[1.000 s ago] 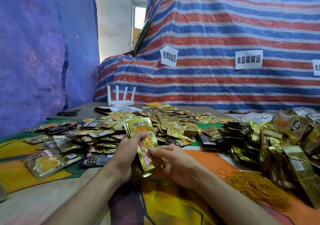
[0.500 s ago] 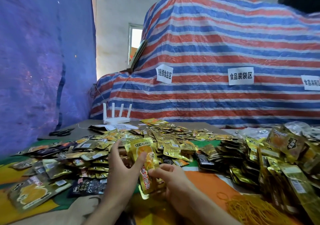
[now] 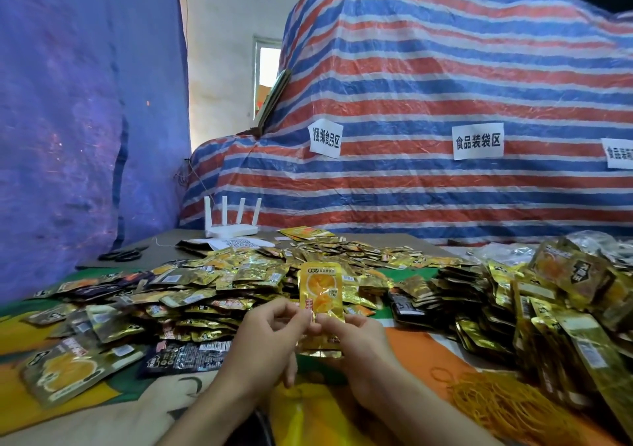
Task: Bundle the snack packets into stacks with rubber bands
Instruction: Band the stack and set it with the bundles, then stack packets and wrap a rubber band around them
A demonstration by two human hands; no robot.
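Two hands are in view, both on one item. My left hand (image 3: 270, 339) pinches the small stack of snack packets (image 3: 320, 294) at its left edge, thumb and forefinger closed on the foil and the other fingers curled below. My right hand (image 3: 359, 346) grips the same stack from the right, thumb on the front face and fingers behind. The stack stands upright just above the cloth-covered table (image 3: 421, 342), orange printed face toward me, with several foil edges showing at its lower end. Loose packets (image 3: 219, 284) lie in a broad heap from nine through twelve o'clock of my hands. Piled packets (image 3: 548, 308), many of them stacked, occupy two to three o'clock. A heap of yellow rubber bands (image 3: 507, 401) lies at four o'clock, near my right forearm but apart from it. At eleven o'clock, at the far edge, stands a white router (image 3: 231, 229) with four upright antennas. Black scissors (image 3: 120, 255) lie at ten o'clock. A striped tarpaulin (image 3: 445, 85) bearing paper labels (image 3: 478, 141) rises behind, from twelve to two o'clock. A blue sheet (image 3: 68, 102) hangs at nine to ten o'clock.
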